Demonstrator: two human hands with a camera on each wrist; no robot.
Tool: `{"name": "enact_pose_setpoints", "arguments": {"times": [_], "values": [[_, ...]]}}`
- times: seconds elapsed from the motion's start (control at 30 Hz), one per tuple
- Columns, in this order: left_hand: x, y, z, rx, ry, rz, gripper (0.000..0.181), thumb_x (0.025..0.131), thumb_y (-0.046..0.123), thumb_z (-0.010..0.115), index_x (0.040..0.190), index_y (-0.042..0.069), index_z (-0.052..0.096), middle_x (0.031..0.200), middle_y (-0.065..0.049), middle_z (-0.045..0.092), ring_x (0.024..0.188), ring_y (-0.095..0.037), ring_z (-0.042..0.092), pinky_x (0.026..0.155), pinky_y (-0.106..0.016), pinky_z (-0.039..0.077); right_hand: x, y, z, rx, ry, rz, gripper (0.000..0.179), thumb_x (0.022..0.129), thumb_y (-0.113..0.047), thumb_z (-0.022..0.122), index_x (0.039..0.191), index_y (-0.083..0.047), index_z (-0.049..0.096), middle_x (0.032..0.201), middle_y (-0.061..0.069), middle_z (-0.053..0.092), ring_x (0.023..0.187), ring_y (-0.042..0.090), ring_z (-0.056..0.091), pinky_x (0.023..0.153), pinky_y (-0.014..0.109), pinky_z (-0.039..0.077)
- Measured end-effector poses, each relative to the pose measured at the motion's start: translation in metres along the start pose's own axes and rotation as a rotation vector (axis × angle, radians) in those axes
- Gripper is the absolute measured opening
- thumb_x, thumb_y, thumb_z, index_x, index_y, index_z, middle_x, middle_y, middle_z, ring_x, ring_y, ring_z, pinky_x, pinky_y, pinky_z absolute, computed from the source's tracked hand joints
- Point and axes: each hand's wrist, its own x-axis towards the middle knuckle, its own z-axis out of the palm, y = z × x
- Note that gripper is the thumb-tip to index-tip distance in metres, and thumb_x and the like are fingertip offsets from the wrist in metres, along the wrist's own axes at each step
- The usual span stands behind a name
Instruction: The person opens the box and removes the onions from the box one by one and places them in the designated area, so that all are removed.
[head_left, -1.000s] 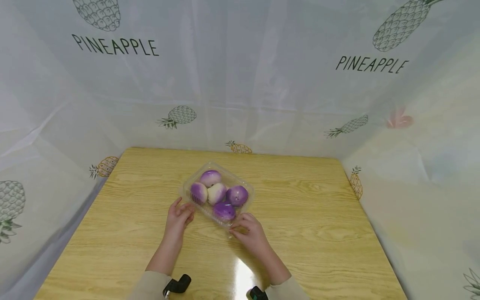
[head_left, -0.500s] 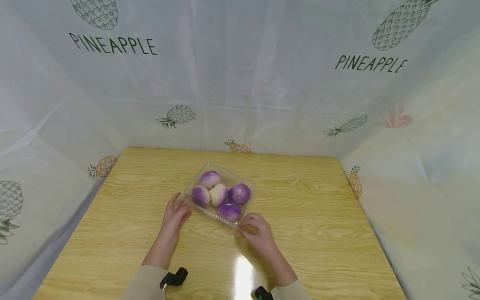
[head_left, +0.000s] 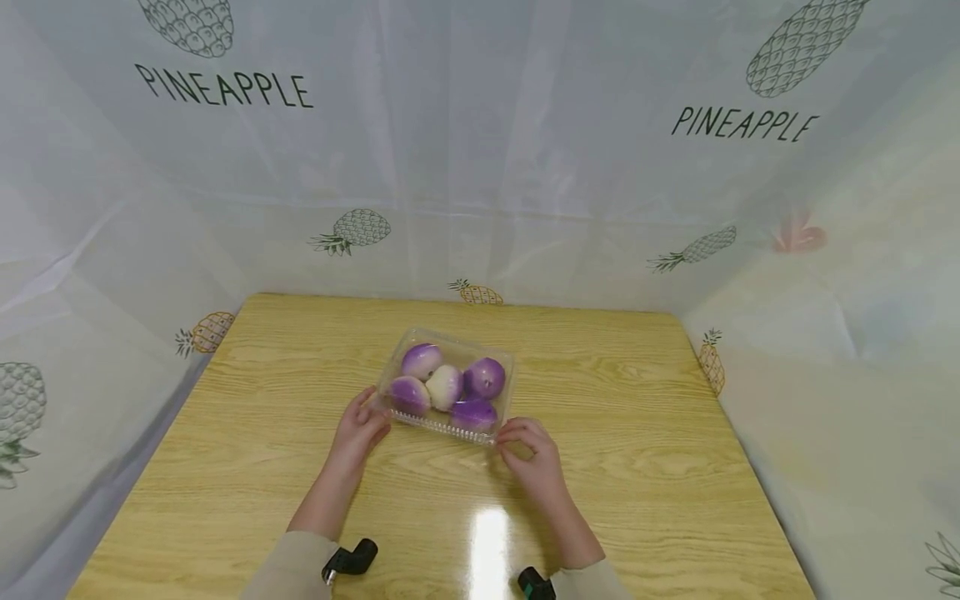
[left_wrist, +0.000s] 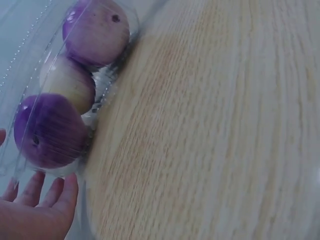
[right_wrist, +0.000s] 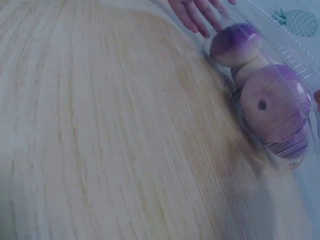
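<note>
A clear plastic clamshell box point(head_left: 427, 335) with its lid down lies on the table. Inside sit several round purple-and-white vegetables point(head_left: 483, 377) that look like turnips. At the box's front left corner my left hand point(head_left: 358, 433) touches the side with fairly straight fingers point(left_wrist: 65, 197), which the left wrist view shows against the end wall. The thumb and a finger of my right hand point(head_left: 534, 458) pinch the front right corner. Only a fingertip point(right_wrist: 317, 97) of that hand shows in the right wrist view.
The wooden table point(head_left: 637, 467) spreads around the box on every side. A pale curtain point(head_left: 480, 167) printed with pineapples hangs behind and at both sides. Black wrist cameras point(head_left: 352, 560) sit at the sleeves.
The box has turned a little counterclockwise, its front edge now nearly level. My right hand has moved right and slightly up with its corner; my left hand has stayed by the left corner.
</note>
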Motion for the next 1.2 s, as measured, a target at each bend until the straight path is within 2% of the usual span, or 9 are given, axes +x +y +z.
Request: {"name": "enact_pose_setpoints", "arguments": {"times": [0.1,0.2,0.33,0.43,0.53,0.63,0.73,0.97,1.2], "values": [[-0.002,-0.001,0.002,-0.001,0.011,0.002,0.067,0.092,-0.001,0.06,0.15,0.005,0.026,0.111,0.001,0.063,0.098,-0.009,0.059,0.101,-0.041,0.045,0.0,0.003,-0.003,-0.021,0.025,0.056,0.021,0.075,0.01,0.077,0.086,-0.008,0.072,0.101,0.003,0.066,0.103,0.023,0.057,0.099,0.027,0.043],[-0.007,-0.002,0.004,0.015,0.011,0.005,0.064,0.093,0.0,0.06,0.149,0.003,0.028,0.124,-0.01,0.06,0.099,-0.008,0.059,0.1,-0.039,0.045,0.001,0.002,-0.006,-0.025,0.047,0.12,0.019,0.078,0.006,0.077,0.089,-0.009,0.072,0.107,0.001,0.065,0.108,0.022,0.056,0.1,0.029,0.043],[-0.014,-0.004,0.007,0.046,0.007,0.008,0.062,0.094,0.003,0.06,0.148,0.003,0.03,0.142,-0.022,0.046,0.101,-0.006,0.058,0.099,-0.036,0.046,0.003,0.0,-0.007,-0.018,0.07,0.194,0.015,0.081,0.004,0.076,0.091,-0.006,0.072,0.117,0.008,0.061,0.113,0.027,0.054,0.102,0.032,0.043],[-0.018,-0.006,0.009,0.057,-0.001,0.026,0.061,0.093,0.001,0.06,0.147,0.002,0.031,0.142,-0.026,0.044,0.099,-0.006,0.058,0.094,-0.032,0.048,0.006,-0.009,-0.009,0.006,0.083,0.237,0.012,0.082,0.006,0.074,0.092,-0.001,0.07,0.123,0.016,0.057,0.117,0.032,0.052,0.104,0.034,0.04],[-0.021,-0.01,0.01,0.066,-0.01,0.056,0.061,0.092,-0.002,0.061,0.146,0.001,0.033,0.142,-0.027,0.044,0.101,-0.008,0.058,0.09,-0.026,0.049,0.009,-0.022,-0.012,0.036,0.085,0.254,0.012,0.084,0.008,0.071,0.094,0.003,0.068,0.129,0.022,0.053,0.121,0.036,0.048,0.104,0.028,0.037],[-0.022,-0.014,0.009,0.077,-0.014,0.074,0.06,0.091,-0.002,0.062,0.145,0.0,0.036,0.144,-0.026,0.043,0.109,-0.01,0.056,0.087,-0.022,0.05,0.012,-0.035,-0.015,0.047,0.079,0.223,0.012,0.083,0.011,0.069,0.095,0.007,0.066,0.127,0.026,0.053,0.121,0.04,0.048,0.103,0.019,0.036],[-0.022,-0.017,0.007,0.092,-0.014,0.076,0.058,0.091,0.0,0.063,0.144,-0.001,0.037,0.145,-0.024,0.041,0.114,-0.013,0.054,0.089,-0.023,0.05,0.013,-0.038,-0.015,0.05,0.074,0.184,0.012,0.083,0.013,0.069,0.094,0.009,0.066,0.122,0.028,0.055,0.119,0.042,0.049,0.102,0.015,0.036],[-0.02,-0.017,0.004,0.129,0.058,0.052,0.048,0.091,0.001,0.066,0.135,-0.001,0.047,0.138,-0.02,0.05,0.099,-0.008,0.061,0.085,-0.027,0.052,0.016,-0.036,-0.014,0.064,0.075,0.094,0.012,0.08,0.017,0.069,0.09,0.012,0.066,0.112,0.031,0.059,0.109,0.045,0.054,0.102,0.019,0.041],[-0.021,-0.014,0.002,0.19,0.07,0.029,0.065,0.093,0.005,0.064,0.149,0.006,0.032,0.138,-0.021,0.047,0.092,-0.007,0.061,0.077,-0.022,0.052,0.021,-0.045,-0.016,0.088,0.063,0.081,0.013,0.08,0.015,0.07,0.092,0.011,0.066,0.109,0.028,0.06,0.106,0.042,0.055,0.102,0.02,0.04]]}}
